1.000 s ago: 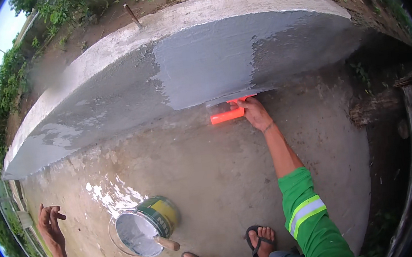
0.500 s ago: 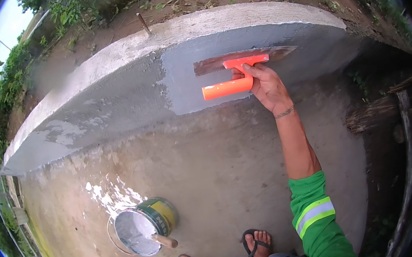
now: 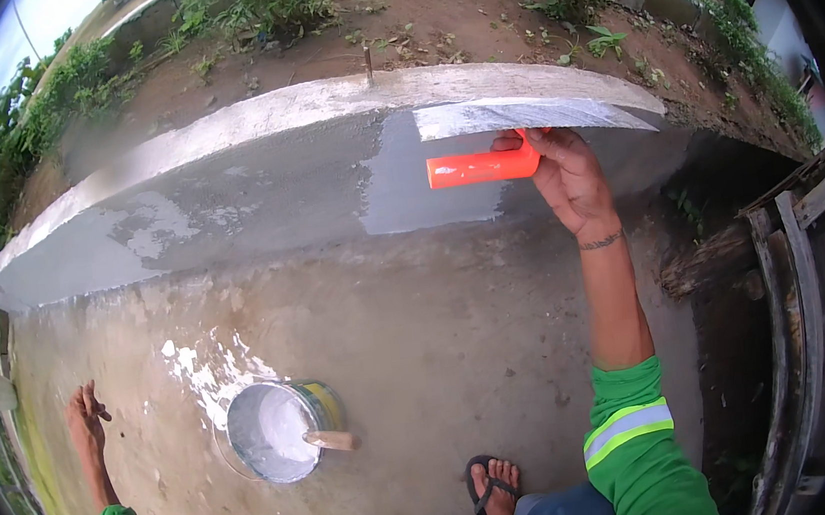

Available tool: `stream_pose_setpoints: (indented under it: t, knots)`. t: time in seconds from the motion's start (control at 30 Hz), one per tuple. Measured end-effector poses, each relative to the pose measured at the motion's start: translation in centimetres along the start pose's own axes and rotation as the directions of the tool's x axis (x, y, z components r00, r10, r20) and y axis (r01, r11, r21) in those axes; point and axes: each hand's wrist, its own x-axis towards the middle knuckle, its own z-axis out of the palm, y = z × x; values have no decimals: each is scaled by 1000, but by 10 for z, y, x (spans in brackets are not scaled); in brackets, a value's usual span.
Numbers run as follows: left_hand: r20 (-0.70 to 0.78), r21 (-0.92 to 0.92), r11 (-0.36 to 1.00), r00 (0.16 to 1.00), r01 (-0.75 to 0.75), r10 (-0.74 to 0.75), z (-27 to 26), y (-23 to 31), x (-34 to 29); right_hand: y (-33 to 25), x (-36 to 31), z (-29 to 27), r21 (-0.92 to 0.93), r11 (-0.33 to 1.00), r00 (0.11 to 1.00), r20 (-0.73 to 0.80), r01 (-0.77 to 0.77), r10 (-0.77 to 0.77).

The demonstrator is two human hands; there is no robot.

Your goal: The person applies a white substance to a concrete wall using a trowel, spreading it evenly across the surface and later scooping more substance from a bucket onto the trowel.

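I see the right hand [image 3: 570,181] gripping the orange-handled trowel [image 3: 477,168], its blade [image 3: 518,117] before the upper part of the wall [image 3: 296,199]; I cannot confirm contact. The left hand [image 3: 85,411], fingers loosely open, is left of the bucket [image 3: 323,405].

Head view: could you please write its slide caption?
The right hand holds an orange-handled trowel at a low wall; a bucket sits nearby.

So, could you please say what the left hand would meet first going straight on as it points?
The left hand would probably meet the low plastered wall, near its left end, though the hand's height is unclear.
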Motion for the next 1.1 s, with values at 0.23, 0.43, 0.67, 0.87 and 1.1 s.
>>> stream_pose_setpoints:
  t: [0.23, 0.43, 0.67, 0.87, 1.1]
  knots:
    - [83, 106, 967, 971, -232, 224, -40, 21, -7, 194, -59, -55, 194, 937, 940, -130, -289, 316]
    - [128, 259, 944, 962, 203, -242, -69, -104, -171, 265, -49, -76, 116, 894, 882, -153, -432, 446]
    - [515, 743, 668, 606, 36, -606, -75, -118, -287, 299, -29, -100, 97, 890, 868, -194, -446, 457]
    - [347, 650, 601, 522, 464, -779, -123, -173, -336, 304, -2, -85, 176, 902, 885, -189, -395, 425]
    - [471, 579, 767, 654, 277, -592, -36, -172, -389, 205, 25, -39, 138, 935, 914, -205, -327, 350]
